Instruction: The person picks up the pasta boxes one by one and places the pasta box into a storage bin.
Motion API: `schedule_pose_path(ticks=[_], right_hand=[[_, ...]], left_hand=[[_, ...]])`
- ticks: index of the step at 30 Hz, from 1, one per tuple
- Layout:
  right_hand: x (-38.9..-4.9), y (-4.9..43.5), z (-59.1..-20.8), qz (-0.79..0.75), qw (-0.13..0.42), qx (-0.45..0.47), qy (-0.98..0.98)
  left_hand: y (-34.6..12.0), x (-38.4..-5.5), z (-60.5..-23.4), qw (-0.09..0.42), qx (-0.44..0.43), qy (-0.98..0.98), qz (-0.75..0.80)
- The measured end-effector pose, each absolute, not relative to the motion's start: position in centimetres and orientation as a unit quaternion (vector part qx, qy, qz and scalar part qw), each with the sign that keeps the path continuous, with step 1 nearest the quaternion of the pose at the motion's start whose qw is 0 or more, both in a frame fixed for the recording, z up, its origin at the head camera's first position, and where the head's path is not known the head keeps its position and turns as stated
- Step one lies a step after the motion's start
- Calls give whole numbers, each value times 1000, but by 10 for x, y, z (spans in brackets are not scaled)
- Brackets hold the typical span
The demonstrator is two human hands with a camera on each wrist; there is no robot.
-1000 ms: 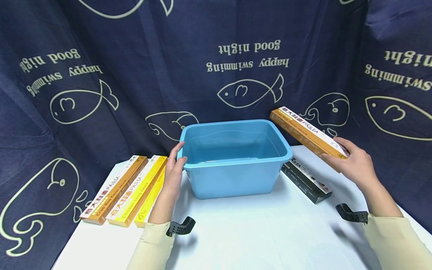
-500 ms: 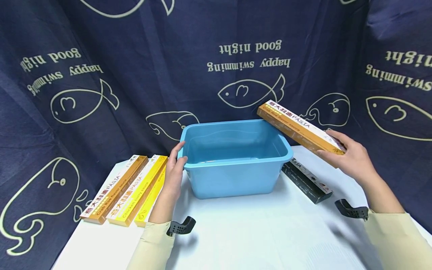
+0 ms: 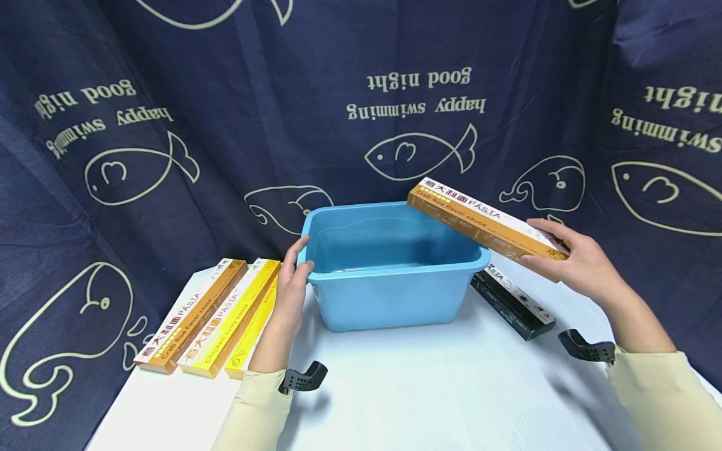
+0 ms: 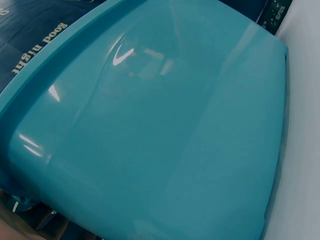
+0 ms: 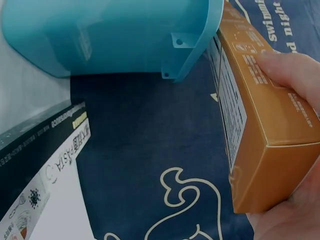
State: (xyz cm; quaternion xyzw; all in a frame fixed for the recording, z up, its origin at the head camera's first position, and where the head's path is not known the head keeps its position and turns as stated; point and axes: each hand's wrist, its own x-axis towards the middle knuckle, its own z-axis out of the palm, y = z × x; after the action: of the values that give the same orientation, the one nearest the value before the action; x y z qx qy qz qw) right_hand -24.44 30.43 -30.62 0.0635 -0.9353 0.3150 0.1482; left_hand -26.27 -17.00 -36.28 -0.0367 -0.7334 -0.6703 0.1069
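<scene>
A blue plastic bin (image 3: 389,300) stands in the middle of the table in the head view. My left hand (image 3: 291,288) grips its left rim, thumb and fingers over the edge. In my right hand (image 3: 586,263) is an orange and white pasta box (image 3: 479,219), labelled crab roe flavor sauce, pinched at its near end. The box slants over the bin's right rim, its far end above the opening. The right wrist view shows the thumb on the orange pasta box (image 5: 265,100) beside the bin. The left wrist view is filled by the blue bin's wall (image 4: 165,130).
A black pasta box (image 3: 510,300) lies right of the bin. On the left lie an orange pasta box (image 3: 192,319), a yellow pasta box (image 3: 231,319) and another yellow box (image 3: 254,332). A dark blue curtain (image 3: 316,156) with fish drawings hangs behind the white table (image 3: 417,394).
My right hand has moved left with the orange pasta box, carrying its far end from right of the bin to over its opening. The left hand has stayed on the rim.
</scene>
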Motion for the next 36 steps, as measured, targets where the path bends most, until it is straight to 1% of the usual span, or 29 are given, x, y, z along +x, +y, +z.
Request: schedule_pose_path(ticks=[6,15,20,24,30,36], right_hand=[[-247,304,-304,310,143,89,-936],[-252,305,-298,296,118,102,-942],[-253,304,-293,283,129,99,-945],[-254,303,-293,302,136,90,-939],[-256,307,-301,346,175,63,-920],[-262,313,-315,444,192,30,-875]], left_hand=[[-170,-263,-363,106,-36,-733,-671],[-169,-262,-362,105,-35,-734,-670],[-169,-262,-363,107,-35,-734,-670],[-170,-262,-363,109,-36,-734,-670],[-171,-263,-363,107,-33,-732,-671],[-170,-263,-362,106,-37,-732,-672]])
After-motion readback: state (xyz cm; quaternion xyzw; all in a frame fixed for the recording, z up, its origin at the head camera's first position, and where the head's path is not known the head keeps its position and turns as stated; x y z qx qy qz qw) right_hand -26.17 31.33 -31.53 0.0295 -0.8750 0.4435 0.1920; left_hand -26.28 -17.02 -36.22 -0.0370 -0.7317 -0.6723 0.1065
